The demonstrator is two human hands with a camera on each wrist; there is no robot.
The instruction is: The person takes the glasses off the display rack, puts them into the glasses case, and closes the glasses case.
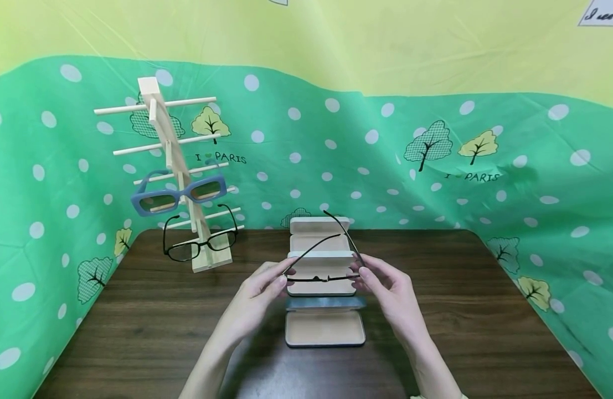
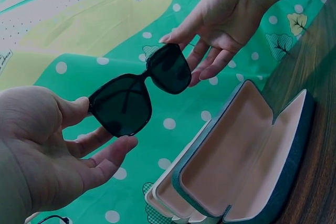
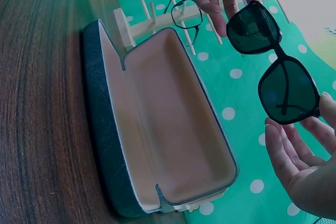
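Both hands hold a pair of black sunglasses point(image 2: 123, 106) in the air above the eyeglass cases. My left hand point(image 1: 258, 293) pinches one end of the frame between thumb and fingers, and my right hand point(image 1: 393, 285) pinches the other end. Its dark lenses show in both wrist views; the temples are unfolded and extend away from me, overlapping in the head view. Below, closest to me, a blue-green hard case point(image 1: 326, 328) lies open, with a beige lining and nothing inside. Behind it stand two more open cases, a middle one point(image 1: 326, 287) and a white back one point(image 1: 318, 225).
A wooden display rack point(image 1: 154, 91) with several pegs stands at the left. It carries blue-framed sunglasses point(image 1: 183, 195) and, lower, black-rimmed eyeglasses point(image 1: 205, 244). Green and yellow printed cloth point(image 1: 356, 155) hangs behind and beside the dark wooden table point(image 1: 485, 332).
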